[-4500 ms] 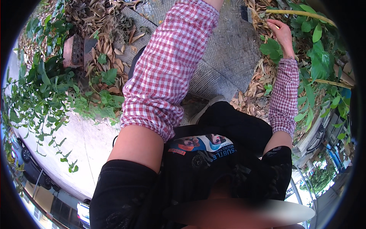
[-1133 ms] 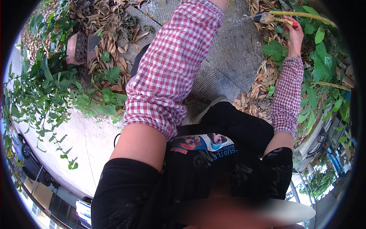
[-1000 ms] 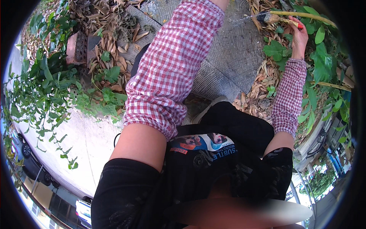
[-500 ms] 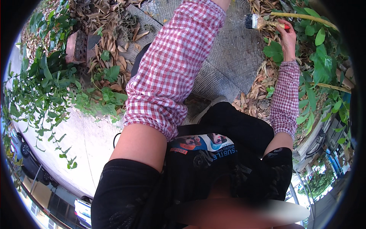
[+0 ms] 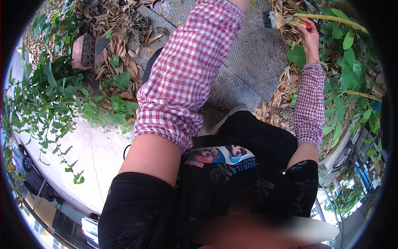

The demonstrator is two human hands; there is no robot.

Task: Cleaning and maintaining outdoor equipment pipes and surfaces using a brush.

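Note:
A paintbrush (image 5: 286,22) with dark bristles, a pale metal band and a wooden handle with a red end is at the upper right. My right hand (image 5: 310,39) is closed round the red end of its handle. The bristles point left, over the patterned paving slab (image 5: 253,54). My left arm, in a red-and-white checked sleeve cover (image 5: 186,70), reaches up past the top edge. Only a bit of its wrist shows, so my left hand is out of view.
Dry brown leaves (image 5: 283,89) lie along the slab's right side. A yellowish stem (image 5: 331,17) and green leaves (image 5: 350,68) stand close beyond my right hand. On the left are a brick (image 5: 83,52), more fallen leaves and a leafy bush (image 5: 49,91). Parked cars are at lower left.
My right hand has shifted slightly up and left with the paintbrush. The brush has tilted a little, its bristles now farther left and higher. My left arm looks almost unmoved.

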